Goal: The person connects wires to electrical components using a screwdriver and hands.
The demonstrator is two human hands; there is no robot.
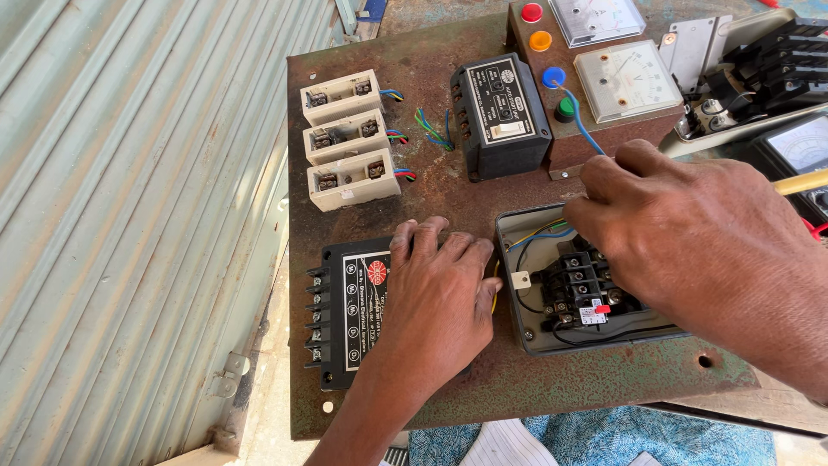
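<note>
My left hand [438, 298] lies flat on a black terminal box [349, 311] with a white label, at the lower middle of a rusty metal panel [448, 194]. My right hand [690, 233] reaches over an open grey starter box [528, 298] that holds a black contactor [576, 289] and several coloured wires. Its fingers are curled at the box's far rim, near a blue wire [582, 129]. Whether the fingers pinch a wire is hidden. A yellow handle [802, 182] shows behind that hand.
Three cream fuse holders [345, 138] sit at the panel's upper left. A black relay unit [502, 116] stands in the middle. Coloured push buttons [541, 40] and two white meters [628, 79] are on a brown box at the back. A corrugated shutter [129, 216] is at left.
</note>
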